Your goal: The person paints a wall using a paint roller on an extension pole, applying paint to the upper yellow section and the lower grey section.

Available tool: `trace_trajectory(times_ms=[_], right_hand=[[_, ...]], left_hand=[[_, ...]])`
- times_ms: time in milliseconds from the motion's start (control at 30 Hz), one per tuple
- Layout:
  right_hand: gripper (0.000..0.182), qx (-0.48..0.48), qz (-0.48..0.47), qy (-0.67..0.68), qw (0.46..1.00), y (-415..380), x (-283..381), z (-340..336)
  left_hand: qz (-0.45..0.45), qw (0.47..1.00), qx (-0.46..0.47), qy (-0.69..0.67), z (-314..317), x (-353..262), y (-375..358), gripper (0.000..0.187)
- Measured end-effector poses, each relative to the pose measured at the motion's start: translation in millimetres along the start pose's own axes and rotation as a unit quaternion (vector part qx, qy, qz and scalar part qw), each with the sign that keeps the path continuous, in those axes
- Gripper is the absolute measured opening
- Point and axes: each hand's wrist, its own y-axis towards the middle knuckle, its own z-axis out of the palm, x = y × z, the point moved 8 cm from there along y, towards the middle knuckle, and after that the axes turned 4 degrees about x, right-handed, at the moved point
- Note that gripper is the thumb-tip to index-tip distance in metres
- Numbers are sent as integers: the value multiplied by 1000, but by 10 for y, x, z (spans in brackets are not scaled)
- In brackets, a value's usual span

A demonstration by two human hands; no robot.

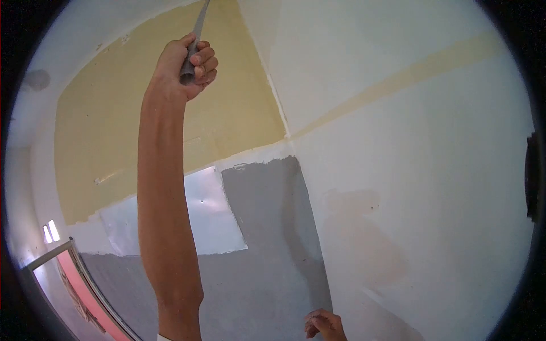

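The left grip (175, 63) is raised in front of the upper right part of the yellow patch (114, 125), wrapped firmly around a grey pole (199, 21); the thumb lies along the pole's left side, while the fingers curl over from the right with their tips turned toward the viewer, so the hand is pressed closed on the lower end of the pole; that end is round, looks hollow and sits near the heel of the palm, in front of the yellow patch, and the shaft slants up across the patch until the upper edge of the view cuts it off; the bare forearm (162, 170) rises almost straight from well below the yellow patch and covers a strip of it; the right grip (324, 325) is well below and to the right of the patch, its fingers bent, partly cut off by the lower edge, and I cannot tell how far it is closed or whether it holds anything; just below the yellow patch is a shiny whitish panel (213, 213), with a grey area (261, 284) around its lower and right sides; to the right of the patch spreads a white wall (455, 170), crossed by a pale yellow band (398, 82) that slopes up from the patch's lower right corner; below the patch's lower left corner stands a framed opening (52, 253) with a pink strip (85, 284) inside.
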Motion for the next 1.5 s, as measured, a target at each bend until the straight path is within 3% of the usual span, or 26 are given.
trace_trajectory(times_ms=[167, 267, 500, 700, 800, 1000, 1133, 1233, 1333, 1500], right_hand=[[27, -10, 14, 0, 1000, -19, -6, 62], [26, -28, 9, 5, 1000, 11, -51, 39], [25, 4, -12, -3, 1000, 92, 41, 246], [25, 11, -19, -13, 1000, 70, 87, 233], [26, 10, -15, -5, 1000, 56, 55, 218], [24, 27, -1, -14, 1000, 40, 115, 256], [24, 13, -3, -1, 1000, 29, 173, 180], [25, 34, -32, -2, 999, 62, 250, 138], [26, 2, -38, -15, 999, 50, 474, 173], [26, 22, -6, -40, 999, 138, 310, 218]], left_hand=[[-10, 995, 100, -19, -162, 60, -147, 32], [-8, 993, 115, -4, -51, 163, -409, 31], [14, 1000, 25, -3, -158, -122, 35, 33], [-17, 996, 89, 16, -113, 50, -327, 31], [-23, 1000, 15, -4, -189, 138, -232, 34], [-19, 1000, -6, -12, -352, 78, 2, 33], [-39, 997, 58, -26, -216, 309, -216, 31], [-28, 999, 13, -23, -325, 483, -173, 29], [-12, 999, 30, -43, -412, 423, -46, 29], [-40, 998, -39, -13, -566, 638, -230, 31]])
